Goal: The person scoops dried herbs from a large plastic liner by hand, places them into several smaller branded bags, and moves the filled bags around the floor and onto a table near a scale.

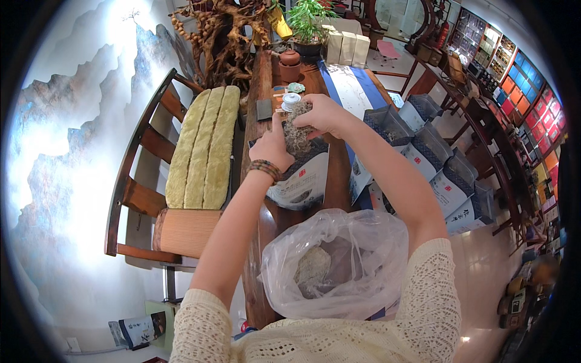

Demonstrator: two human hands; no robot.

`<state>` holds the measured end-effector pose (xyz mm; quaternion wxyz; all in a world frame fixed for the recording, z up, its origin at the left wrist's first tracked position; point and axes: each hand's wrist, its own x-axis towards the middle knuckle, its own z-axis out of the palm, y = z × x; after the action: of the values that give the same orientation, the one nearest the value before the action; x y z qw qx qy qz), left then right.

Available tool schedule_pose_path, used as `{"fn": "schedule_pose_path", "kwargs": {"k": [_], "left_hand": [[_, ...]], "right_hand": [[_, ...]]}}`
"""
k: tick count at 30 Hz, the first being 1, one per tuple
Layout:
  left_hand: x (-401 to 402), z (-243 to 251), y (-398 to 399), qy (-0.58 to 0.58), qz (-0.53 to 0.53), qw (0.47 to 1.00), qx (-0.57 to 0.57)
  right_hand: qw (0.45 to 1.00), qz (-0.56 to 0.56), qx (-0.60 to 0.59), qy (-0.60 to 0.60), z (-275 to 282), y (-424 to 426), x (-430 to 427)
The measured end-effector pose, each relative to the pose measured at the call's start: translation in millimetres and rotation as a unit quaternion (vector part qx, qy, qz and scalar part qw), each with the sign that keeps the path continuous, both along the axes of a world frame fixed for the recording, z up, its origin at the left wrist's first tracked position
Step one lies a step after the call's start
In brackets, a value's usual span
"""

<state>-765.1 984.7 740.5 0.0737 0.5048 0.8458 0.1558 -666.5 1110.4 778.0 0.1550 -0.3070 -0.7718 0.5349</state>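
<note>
My right hand [324, 117] grips a loose clump of grey-brown dried plant material [297, 131], perhaps tea or herb, above the mouth of a stand-up pouch [306, 181]. At the pouch's left rim is my left hand [272, 149], index finger pointing away from me beside the clump and the other fingers curled on the rim. The pouch is white with a dark patterned top and bears writing. Nearer to me, a large clear plastic bag [363, 295] lies open, with more of the grey-brown material [313, 265] inside.
Several open pouches [424, 168] stand at the right. Beyond my hands are a white lidded bowl [291, 100], a dark grey block [264, 110] and a clay pot [289, 70] on the wooden table [268, 222]. A cushioned bench [204, 149] runs along the left.
</note>
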Motion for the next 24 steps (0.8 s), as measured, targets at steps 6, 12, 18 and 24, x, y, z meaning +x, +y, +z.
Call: {"fn": "schedule_pose_path", "kwargs": {"k": [6, 12, 18, 24], "left_hand": [[-18, -17, 10, -0.229, -0.113, 0.923, 0.287], [-10, -27, 12, -0.100, -0.075, 0.967, 0.222], [-6, -16, 6, -0.036, -0.033, 0.989, 0.138], [-4, -12, 8, -0.025, -0.005, 0.999, 0.039]], "right_hand": [[0.996, 0.013, -0.083, 0.021, -4, -3, -9], [0.996, 0.003, -0.074, 0.048, -5, 1, -7], [0.999, 0.007, -0.048, 0.019, 8, 2, -1], [0.998, -0.001, -0.055, 0.032, 26, 2, 10]]}}
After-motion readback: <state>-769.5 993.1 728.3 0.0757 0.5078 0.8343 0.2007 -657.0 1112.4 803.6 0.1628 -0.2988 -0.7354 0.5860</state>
